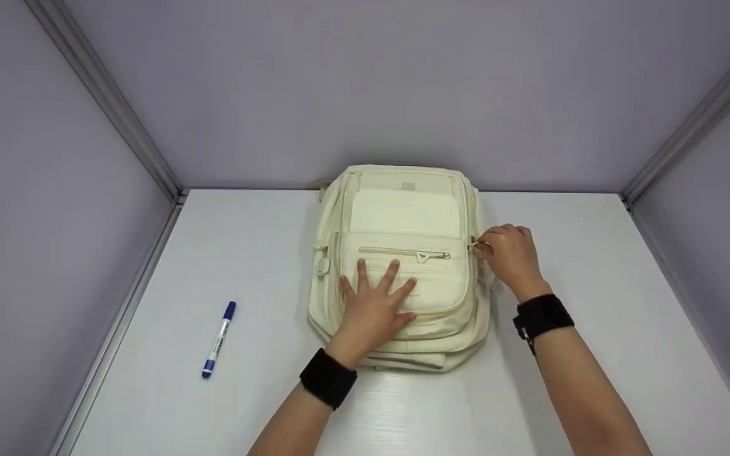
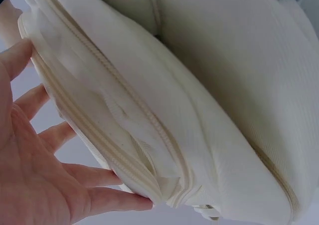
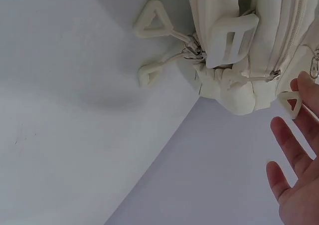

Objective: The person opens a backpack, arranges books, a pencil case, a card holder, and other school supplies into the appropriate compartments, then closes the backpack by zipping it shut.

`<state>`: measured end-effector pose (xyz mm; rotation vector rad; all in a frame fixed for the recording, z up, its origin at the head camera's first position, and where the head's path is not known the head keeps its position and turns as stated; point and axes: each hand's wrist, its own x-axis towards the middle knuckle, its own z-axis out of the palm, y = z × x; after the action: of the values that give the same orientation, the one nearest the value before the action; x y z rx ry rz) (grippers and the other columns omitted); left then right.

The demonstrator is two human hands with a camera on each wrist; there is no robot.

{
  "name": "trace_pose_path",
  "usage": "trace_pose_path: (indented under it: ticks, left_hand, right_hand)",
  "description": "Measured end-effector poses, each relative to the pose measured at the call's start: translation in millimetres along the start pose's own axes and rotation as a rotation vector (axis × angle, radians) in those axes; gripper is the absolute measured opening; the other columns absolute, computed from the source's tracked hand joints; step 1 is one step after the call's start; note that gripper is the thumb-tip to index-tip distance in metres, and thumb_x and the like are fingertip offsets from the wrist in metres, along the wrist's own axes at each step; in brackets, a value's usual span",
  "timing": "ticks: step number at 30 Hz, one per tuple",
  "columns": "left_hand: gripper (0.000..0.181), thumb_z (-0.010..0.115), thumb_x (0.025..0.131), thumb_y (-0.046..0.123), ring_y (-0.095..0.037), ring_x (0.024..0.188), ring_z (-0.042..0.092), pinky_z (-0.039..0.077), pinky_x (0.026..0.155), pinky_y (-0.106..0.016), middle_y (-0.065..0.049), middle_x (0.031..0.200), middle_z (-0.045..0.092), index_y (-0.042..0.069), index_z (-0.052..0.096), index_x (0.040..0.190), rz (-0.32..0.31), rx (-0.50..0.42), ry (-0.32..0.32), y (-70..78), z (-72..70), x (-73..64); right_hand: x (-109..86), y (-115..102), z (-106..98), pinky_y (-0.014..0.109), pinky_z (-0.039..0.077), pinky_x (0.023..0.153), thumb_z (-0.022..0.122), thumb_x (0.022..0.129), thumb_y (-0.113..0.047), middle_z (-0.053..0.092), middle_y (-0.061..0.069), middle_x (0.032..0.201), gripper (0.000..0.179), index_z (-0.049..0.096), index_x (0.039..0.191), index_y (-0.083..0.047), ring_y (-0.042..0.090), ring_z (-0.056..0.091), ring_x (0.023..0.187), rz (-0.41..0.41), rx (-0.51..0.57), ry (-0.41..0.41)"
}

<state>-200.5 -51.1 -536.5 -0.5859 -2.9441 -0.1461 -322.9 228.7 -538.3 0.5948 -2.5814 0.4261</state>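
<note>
A cream backpack (image 1: 406, 212) lies on the table with its front pocket side facing up. My left hand (image 1: 370, 316) rests on the lower front of it, fingers spread. In the left wrist view those fingers (image 2: 104, 177) press along the edge of the front panel, beside its curved zippers. At the bag's right side, my right hand (image 1: 514, 256) pinches a small zipper pull. The right wrist view shows this triangular cream pull (image 3: 290, 103) between thumb and forefinger, the other fingers loosely extended. Two more triangular pulls hang by the side buckle (image 3: 232, 40).
A blue-and-white marker (image 1: 219, 340) lies left of the backpack on the white table (image 1: 263, 240). Pale panels (image 1: 403, 82) with metal edge frames enclose the table at the back and both sides. Black bands (image 1: 329, 379) circle both wrists.
</note>
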Motion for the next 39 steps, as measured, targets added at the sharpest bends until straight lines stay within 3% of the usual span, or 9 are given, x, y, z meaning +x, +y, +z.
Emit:
trace_pose_path:
  ticks: [6,14,21,33,36,39]
  left_hand:
    - [0.062,0.050,0.093,0.064,-0.064,0.133,0.018,0.028,0.092,-0.079,-0.004,0.160,0.025,0.038,0.042,0.149,0.015,0.043,0.011,-1.0,1.9,-1.6]
    - [0.063,0.051,0.092,0.065,-0.064,0.133,0.018,0.027,0.091,-0.080,-0.004,0.160,0.026,0.038,0.043,0.148,0.014,0.051,0.023,-1.3,4.9,-1.4]
    - [0.062,0.052,0.092,0.063,-0.064,0.133,0.018,0.026,0.092,-0.080,-0.004,0.159,0.027,0.038,0.043,0.148,0.005,0.048,0.046,-4.2,5.7,-2.7]
    - [0.061,0.050,0.093,0.063,-0.064,0.134,0.016,0.025,0.093,-0.080,-0.004,0.160,0.025,0.038,0.043,0.148,-0.017,0.045,0.048,-5.2,9.1,-3.3]
    - [0.061,0.048,0.093,0.063,-0.064,0.134,0.016,0.026,0.093,-0.079,-0.004,0.160,0.025,0.038,0.043,0.148,-0.019,0.053,0.054,-5.1,10.2,-3.4]
    - [0.061,0.047,0.093,0.064,-0.064,0.134,0.016,0.025,0.093,-0.079,-0.004,0.160,0.025,0.038,0.043,0.148,-0.020,0.053,0.057,-4.9,11.1,-3.3]
  right_hand:
    - [-13.2,-3.4,-4.5,0.055,0.047,0.078,0.076,0.086,-0.012,0.071,0.011,0.079,0.008,0.077,0.089,-0.004,0.031,0.067,0.074,0.003,0.010,-0.005]
    - [-25.0,-15.1,-8.8,0.043,0.050,0.057,0.072,0.090,-0.009,0.063,0.010,0.071,0.010,0.076,0.090,0.000,0.027,0.061,0.061,0.037,0.126,-0.042]
    - [-26.8,-27.6,-6.2,0.039,0.047,0.055,0.067,0.094,-0.009,0.062,0.011,0.074,0.020,0.073,0.108,0.003,0.023,0.056,0.060,0.041,0.177,-0.115]
    - [-31.5,-35.8,-2.3,0.034,0.042,0.053,0.063,0.096,-0.007,0.061,0.009,0.074,0.021,0.072,0.113,0.003,0.018,0.049,0.057,0.069,0.250,-0.132]
    - [-36.9,-37.4,-3.3,0.035,0.048,0.057,0.063,0.096,-0.006,0.067,0.011,0.082,0.021,0.072,0.113,0.002,0.020,0.059,0.064,0.057,0.272,-0.123]
    - [-43.0,-39.6,-5.3,0.034,0.048,0.057,0.063,0.096,-0.006,0.067,0.011,0.082,0.021,0.072,0.113,0.002,0.019,0.058,0.064,0.049,0.284,-0.117]
